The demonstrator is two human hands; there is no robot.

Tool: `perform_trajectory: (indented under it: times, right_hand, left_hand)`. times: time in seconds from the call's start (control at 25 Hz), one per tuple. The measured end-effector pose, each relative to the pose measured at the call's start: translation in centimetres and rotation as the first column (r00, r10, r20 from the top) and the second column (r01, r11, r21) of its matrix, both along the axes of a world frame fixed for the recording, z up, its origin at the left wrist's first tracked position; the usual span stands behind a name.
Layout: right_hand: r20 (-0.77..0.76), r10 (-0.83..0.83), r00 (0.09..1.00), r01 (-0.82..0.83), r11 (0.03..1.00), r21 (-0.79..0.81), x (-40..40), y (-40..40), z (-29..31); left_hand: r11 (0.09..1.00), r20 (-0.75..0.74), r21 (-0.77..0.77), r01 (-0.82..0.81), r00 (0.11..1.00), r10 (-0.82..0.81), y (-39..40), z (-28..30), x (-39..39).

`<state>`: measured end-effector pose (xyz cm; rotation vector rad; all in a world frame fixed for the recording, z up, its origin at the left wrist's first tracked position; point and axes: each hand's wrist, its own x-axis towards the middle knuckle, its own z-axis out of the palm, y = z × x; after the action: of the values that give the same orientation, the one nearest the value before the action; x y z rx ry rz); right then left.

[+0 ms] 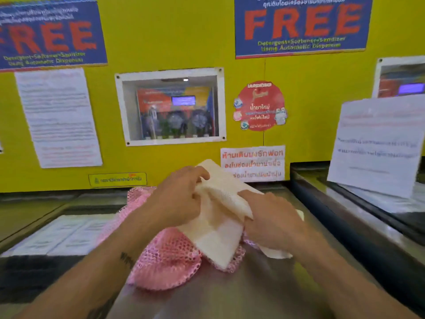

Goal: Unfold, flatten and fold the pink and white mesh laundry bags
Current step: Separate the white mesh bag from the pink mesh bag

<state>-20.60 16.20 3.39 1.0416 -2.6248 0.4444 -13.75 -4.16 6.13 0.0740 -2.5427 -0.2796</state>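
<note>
The white bag [218, 229] is pinched in both grips, left hand [179, 196] at its upper fold, right hand [273, 222] clamped on its right edge. Under them the pink bag [165, 261] lies crumpled on the steel desk [241, 295].

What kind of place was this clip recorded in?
Most likely a self-service laundromat: blue posters offer free detergent and softener by automatic dispenser, a window in the yellow wall shows dispenser equipment, and both hands handle the white mesh bag on a steel top.
</note>
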Motion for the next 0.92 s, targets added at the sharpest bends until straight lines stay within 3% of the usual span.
perform_trajectory:
  times: [0.08,0.2,0.32,0.4,0.48,0.52,0.6,0.68,0.72,0.8,0.92]
  right_hand:
    - [0.018,-0.055,0.998,0.057,0.988,-0.145,-0.5,1.3,0.3]
    - [0.043,-0.124,0.991,0.131,0.943,-0.306,-1.0,2.3,1.3]
    - [-0.096,-0.222,0.97,0.168,0.903,-0.397,-0.9,3.1,3.4]
    - [-0.177,-0.254,0.951,0.16,0.892,-0.423,-0.6,4.1,5.8]
    - [-0.217,-0.244,0.945,0.165,0.931,-0.326,0.1,4.9,7.5]
    - [-0.195,-0.229,0.954,0.188,0.96,-0.205,0.6,5.2,7.9]
    - [-0.004,-0.199,0.98,0.198,0.967,0.159,1.9,5.6,7.6]
    - [0.247,-0.252,0.936,0.135,0.902,0.409,2.3,5.2,6.2]
    - [0.286,-0.269,0.92,0.138,0.903,0.406,2.0,4.6,5.3]
    - [0.24,-0.201,0.95,0.135,0.955,0.266,0.3,2.8,3.4]
    - [0.321,-0.195,0.927,0.112,0.959,0.261,-2.9,0.6,-0.2]
  left_hand:
    - [0.995,0.057,-0.101,-0.013,0.998,0.019,-0.3,0.1,-1.4]
    - [0.994,0.035,-0.103,-0.024,0.999,0.028,0.7,0.9,-3.0]
    - [0.992,-0.209,-0.123,0.006,0.977,-0.032,2.3,2.9,-4.5]
    - [0.989,-0.404,-0.115,0.091,0.905,-0.13,3.3,4.4,-6.0]
    - [0.987,-0.443,-0.082,0.14,0.882,-0.161,3.8,5.2,-7.6]
    - [0.991,-0.354,-0.071,0.113,0.926,-0.131,3.8,5.0,-8.3]
    - [0.999,0.017,-0.051,-0.011,1.0,0.012,3.2,3.1,-9.2]
    - [0.997,0.373,0.072,-0.029,0.928,0.0,2.7,0.6,-8.9]
    - [0.989,0.476,0.147,0.02,0.875,-0.088,2.2,-0.5,-8.9]
    - [0.982,0.599,0.151,0.116,0.779,-0.184,1.0,-2.2,-8.6]
    - [0.991,0.619,0.019,0.133,0.777,-0.117,-1.8,-2.7,-8.2]
